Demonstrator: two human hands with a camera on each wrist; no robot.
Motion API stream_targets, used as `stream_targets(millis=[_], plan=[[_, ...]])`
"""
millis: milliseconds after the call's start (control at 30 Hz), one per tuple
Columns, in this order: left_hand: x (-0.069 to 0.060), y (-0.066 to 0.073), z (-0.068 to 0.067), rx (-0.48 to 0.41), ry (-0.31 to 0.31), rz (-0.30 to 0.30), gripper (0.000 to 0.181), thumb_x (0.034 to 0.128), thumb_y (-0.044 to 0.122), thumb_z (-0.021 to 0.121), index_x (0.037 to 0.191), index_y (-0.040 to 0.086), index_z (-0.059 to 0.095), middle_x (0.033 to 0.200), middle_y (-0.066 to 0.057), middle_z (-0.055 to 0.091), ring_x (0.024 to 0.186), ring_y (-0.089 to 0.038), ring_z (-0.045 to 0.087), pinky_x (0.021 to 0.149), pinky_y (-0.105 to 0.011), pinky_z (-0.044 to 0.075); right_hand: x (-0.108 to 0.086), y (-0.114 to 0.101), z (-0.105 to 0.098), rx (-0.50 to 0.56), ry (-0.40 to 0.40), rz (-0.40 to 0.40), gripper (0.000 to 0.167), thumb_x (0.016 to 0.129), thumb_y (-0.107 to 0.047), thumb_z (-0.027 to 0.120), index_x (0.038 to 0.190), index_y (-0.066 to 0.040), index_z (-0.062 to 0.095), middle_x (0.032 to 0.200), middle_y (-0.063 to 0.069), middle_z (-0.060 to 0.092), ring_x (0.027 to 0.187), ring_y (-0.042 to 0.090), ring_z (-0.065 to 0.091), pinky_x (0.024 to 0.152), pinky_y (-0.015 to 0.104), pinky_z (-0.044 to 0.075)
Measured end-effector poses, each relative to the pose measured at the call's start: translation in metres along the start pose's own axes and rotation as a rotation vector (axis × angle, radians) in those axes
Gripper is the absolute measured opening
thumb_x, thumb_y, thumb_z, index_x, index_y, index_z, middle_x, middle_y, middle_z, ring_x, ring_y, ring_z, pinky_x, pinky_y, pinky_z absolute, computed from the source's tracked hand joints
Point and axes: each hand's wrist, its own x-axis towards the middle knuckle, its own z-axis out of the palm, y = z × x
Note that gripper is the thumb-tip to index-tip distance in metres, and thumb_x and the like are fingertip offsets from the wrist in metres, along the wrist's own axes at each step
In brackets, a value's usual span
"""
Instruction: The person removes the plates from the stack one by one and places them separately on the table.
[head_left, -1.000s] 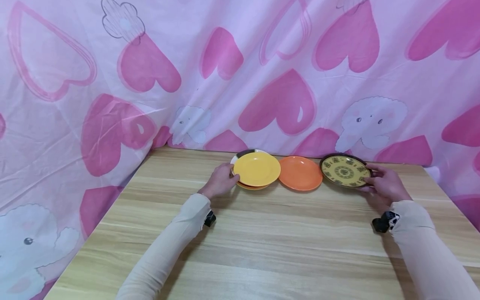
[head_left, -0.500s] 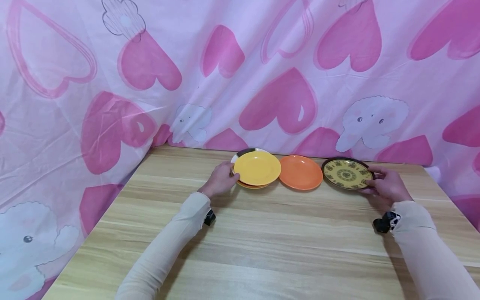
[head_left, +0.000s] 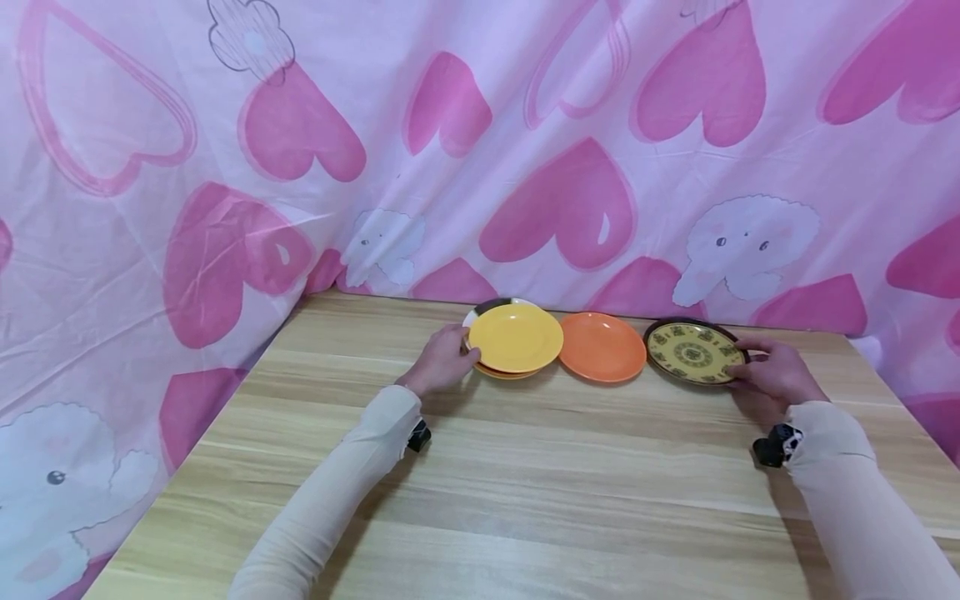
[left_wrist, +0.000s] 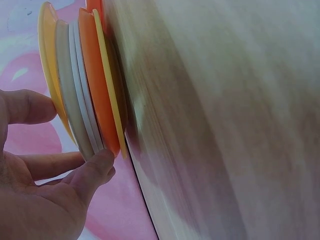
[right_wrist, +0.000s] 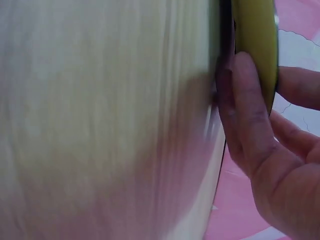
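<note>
In the head view, my left hand (head_left: 440,360) holds the near left edge of a stack of plates topped by a yellow plate (head_left: 516,337). Seen edge-on in the left wrist view, the stack has pale plates and an orange plate (left_wrist: 96,85) between yellow ones; the thumb presses its side. Farther right, my right hand (head_left: 776,371) pinches the right edge of a yellow plate with dark motifs (head_left: 693,354). A dark rim shows around it; I cannot tell if that is a separate plate beneath. Between the two lies another orange plate (head_left: 602,347).
All the plates are near the back edge of a wood-grain table (head_left: 525,492). A pink curtain (head_left: 450,200) printed with hearts hangs right behind that edge and along the left side.
My right hand and the patterned plate have shifted slightly to the right and nearer, away from the orange plate. The left hand and its stack have stayed in place.
</note>
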Motion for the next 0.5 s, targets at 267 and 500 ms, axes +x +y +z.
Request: stream_targets(millis=[267,500], plan=[[-0.0007,0.0002,-0.0004,0.007,0.0,0.017,0.018,0.0969,0.02,0.058,0.1,0.003,0.066,0.103,-0.011,0.062,0.089,-0.021,0.058,0.08,-0.033,0.054,-0.0006,-0.0001,-0.0032,-0.225,0.06,-0.015,0.066,0.087,-0.011,0.071,0.138,0.018,0.041,0.125,0.044,0.049,0.099,0.038,0.061,0.064,0.019,0.051],[-0.0009,0.0008,-0.0003,-0.004,0.005,0.023,0.018,0.0966,0.019,0.058,0.098,0.002,0.065,0.105,-0.012,0.063,0.091,-0.022,0.059,0.084,-0.035,0.055,0.0008,-0.0011,-0.0035,-0.225,0.067,0.036,0.073,0.083,-0.014,0.076,0.141,0.015,0.042,0.126,0.042,0.05,0.086,0.027,0.068,0.065,0.027,0.058]])
